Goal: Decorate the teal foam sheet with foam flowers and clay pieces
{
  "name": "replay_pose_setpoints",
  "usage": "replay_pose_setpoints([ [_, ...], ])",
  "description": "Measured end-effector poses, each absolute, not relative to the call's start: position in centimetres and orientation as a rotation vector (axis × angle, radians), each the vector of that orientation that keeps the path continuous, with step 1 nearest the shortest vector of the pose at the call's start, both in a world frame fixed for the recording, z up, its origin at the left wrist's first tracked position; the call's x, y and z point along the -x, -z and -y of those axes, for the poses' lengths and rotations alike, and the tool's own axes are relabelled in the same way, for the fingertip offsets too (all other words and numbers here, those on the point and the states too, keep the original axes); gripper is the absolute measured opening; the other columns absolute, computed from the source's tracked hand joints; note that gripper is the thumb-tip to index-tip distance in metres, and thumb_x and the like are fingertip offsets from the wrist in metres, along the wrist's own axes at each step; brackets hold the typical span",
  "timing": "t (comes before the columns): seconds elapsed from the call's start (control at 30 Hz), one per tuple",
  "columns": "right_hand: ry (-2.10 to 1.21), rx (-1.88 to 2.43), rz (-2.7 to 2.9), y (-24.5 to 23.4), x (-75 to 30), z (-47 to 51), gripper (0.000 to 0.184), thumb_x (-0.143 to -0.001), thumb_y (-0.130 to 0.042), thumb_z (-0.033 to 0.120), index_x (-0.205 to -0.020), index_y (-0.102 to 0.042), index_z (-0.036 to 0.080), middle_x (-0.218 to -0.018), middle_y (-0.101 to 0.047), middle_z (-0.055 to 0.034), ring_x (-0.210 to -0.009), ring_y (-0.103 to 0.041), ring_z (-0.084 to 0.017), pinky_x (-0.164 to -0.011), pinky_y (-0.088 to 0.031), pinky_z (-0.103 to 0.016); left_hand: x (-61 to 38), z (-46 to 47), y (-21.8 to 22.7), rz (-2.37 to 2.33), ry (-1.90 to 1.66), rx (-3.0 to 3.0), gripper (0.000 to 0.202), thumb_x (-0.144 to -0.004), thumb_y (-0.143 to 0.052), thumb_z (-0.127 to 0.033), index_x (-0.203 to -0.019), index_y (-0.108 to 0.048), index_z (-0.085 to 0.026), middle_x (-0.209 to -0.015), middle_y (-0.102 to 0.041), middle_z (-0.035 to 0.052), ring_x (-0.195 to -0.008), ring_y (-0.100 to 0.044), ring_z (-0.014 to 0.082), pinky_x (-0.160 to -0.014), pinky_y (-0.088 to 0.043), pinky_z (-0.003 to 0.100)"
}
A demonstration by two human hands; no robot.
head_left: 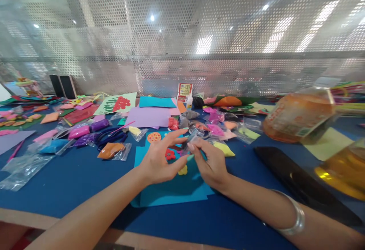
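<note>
My left hand (159,159) and my right hand (209,162) meet above a turquoise paper sheet (171,189) on the blue table (71,178). Both pinch a small clear plastic bag (191,140) held between the fingertips; what is in it is too small to make out. On the sheet lie a red clay flower (170,154), a yellow clay piece (183,170) and an orange dotted disc (154,137). A silver bangle (296,219) sits on my right wrist.
Several bags of coloured clay (85,132) lie scattered at the left and behind my hands. Coloured paper sheets (148,115) and a glue bottle (189,102) stand further back. An orange jar (296,117) and a black flat object (299,181) are at the right. A perforated metal screen (182,45) closes the far side.
</note>
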State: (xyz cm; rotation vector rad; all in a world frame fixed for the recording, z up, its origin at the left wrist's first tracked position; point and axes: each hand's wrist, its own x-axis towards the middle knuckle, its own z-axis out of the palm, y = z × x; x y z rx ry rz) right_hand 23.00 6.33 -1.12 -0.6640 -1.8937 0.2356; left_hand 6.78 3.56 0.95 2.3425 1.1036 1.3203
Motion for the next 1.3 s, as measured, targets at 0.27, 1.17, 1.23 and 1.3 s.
replay_pose_setpoints([
  [0.27,-0.406,0.725,1.862,1.1,-22.8,-6.0,0.020,-0.089,-0.039,0.023,-0.071,-0.047,0.020,-0.064,-0.052,-0.0002,-0.057,-0.050,-0.011,-0.056,-0.041,-0.023,-6.7,-3.5,-0.9,-0.979,-1.387,-2.468,0.059,-0.069,-0.061,-0.022,-0.125,-0.041,-0.020,-0.117,-0.059,0.0096,-0.099,-0.062,0.0215,-0.080,-0.054,0.030],
  [1.17,-0.627,0.770,1.862,0.5,-22.8,-5.8,0.029,-0.086,-0.047,0.032,-0.061,-0.056,0.019,-0.046,-0.051,0.0033,-0.044,-0.048,-0.009,-0.046,-0.038,-0.021,-6.1,-4.4,-0.7,-1.047,-1.116,-2.510,0.036,-0.084,-0.048,-0.022,-0.121,-0.049,-0.023,-0.108,-0.065,0.0047,-0.089,-0.065,0.0159,-0.077,-0.054,0.028],
  [1.23,-0.649,0.754,1.865,0.6,-22.8,-5.8,0.029,-0.087,-0.045,0.032,-0.062,-0.055,0.020,-0.046,-0.050,0.0037,-0.043,-0.049,-0.009,-0.046,-0.038,-0.020,-6.1,-4.3,-1.0,-1.042,-1.110,-2.424,0.034,-0.084,-0.050,-0.022,-0.117,-0.054,-0.024,-0.108,-0.065,0.0036,-0.089,-0.065,0.0155,-0.077,-0.054,0.027],
  [1.3,-0.661,0.735,1.868,0.7,-22.8,-5.8,0.032,-0.087,-0.044,0.032,-0.059,-0.052,0.020,-0.045,-0.049,0.0037,-0.042,-0.049,-0.009,-0.045,-0.038,-0.020,-6.1,-4.2,-1.3,-1.052,-1.091,-2.367,0.032,-0.083,-0.051,-0.021,-0.115,-0.057,-0.023,-0.105,-0.067,0.0033,-0.089,-0.064,0.0161,-0.077,-0.053,0.027],
])
